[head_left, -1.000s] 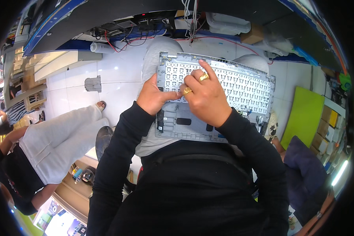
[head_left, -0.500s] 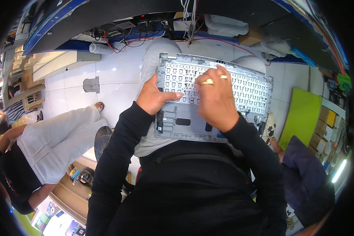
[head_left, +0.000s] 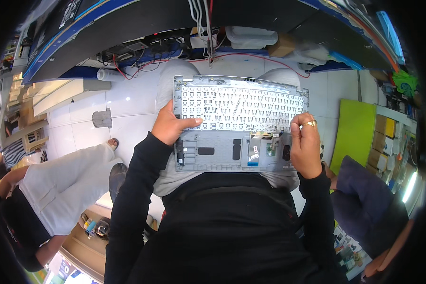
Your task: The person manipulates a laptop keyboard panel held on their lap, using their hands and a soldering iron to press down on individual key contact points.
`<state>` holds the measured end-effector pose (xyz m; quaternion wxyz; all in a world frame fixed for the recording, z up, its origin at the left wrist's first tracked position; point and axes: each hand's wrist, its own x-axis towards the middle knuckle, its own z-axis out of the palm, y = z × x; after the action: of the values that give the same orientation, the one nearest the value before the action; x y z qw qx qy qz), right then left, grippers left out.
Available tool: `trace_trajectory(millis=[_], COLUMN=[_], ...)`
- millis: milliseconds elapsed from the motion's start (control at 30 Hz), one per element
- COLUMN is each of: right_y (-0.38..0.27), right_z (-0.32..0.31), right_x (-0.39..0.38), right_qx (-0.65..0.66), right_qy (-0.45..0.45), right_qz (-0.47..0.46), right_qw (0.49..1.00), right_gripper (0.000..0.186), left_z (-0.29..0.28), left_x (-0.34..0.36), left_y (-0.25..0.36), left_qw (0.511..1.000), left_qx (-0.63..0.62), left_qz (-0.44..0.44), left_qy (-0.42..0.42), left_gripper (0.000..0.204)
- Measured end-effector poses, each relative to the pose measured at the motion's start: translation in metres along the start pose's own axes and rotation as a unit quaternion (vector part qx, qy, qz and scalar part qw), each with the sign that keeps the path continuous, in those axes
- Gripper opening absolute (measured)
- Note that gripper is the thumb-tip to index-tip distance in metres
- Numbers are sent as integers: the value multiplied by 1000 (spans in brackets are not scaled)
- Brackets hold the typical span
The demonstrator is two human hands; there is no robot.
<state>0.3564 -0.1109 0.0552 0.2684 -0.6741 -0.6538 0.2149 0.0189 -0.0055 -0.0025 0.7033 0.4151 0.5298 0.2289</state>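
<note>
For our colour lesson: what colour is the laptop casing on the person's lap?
The casing is grey, best seen in the head view.

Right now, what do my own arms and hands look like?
Both arms wear plain black sleeves that reach down to the wrists, with no visible markings. The left hand is gloveless, with no ring on the part that shows; its fingers are mostly hidden. The right hand is gloveless too and wears a gold-coloured ring.

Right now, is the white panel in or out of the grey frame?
In: the white panel lies within the grey frame, with grey visible above and below it. Whether it is fastened, I cannot tell.
</note>
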Motion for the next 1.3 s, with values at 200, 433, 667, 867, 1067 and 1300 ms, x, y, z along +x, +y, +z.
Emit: trace_trajectory(millis=[200,433,667,867,1067,1300], right_y=[42,71,95,99,98,89], right_z=[-23,-25,-29,-28,-32,-39], right_x=[-25,-25,-26,-25,-22,-9], right_qx=[24,15,30,135,270,312], right_qy=[83,96,93,85,65,103], right_qz=[125,129,180,212,204,189], right_qw=[988,987,979,964,939,925], right_gripper=[11,18,19,19,18,14], left_z=[-2,-3,-2,-2,-1,-4], left_x=[2,5,4,5,7,9], left_y=[-3,-6,-5,-4,-8,-12], left_qw=[1000,1000,1000,1000,1000,999], left_qx=[0,19,18,25,12,27], left_qz=[10,9,5,7,16,17], left_qy=[-1,8,7,5,4,16], left_gripper=[63,66,64,63,63,64])
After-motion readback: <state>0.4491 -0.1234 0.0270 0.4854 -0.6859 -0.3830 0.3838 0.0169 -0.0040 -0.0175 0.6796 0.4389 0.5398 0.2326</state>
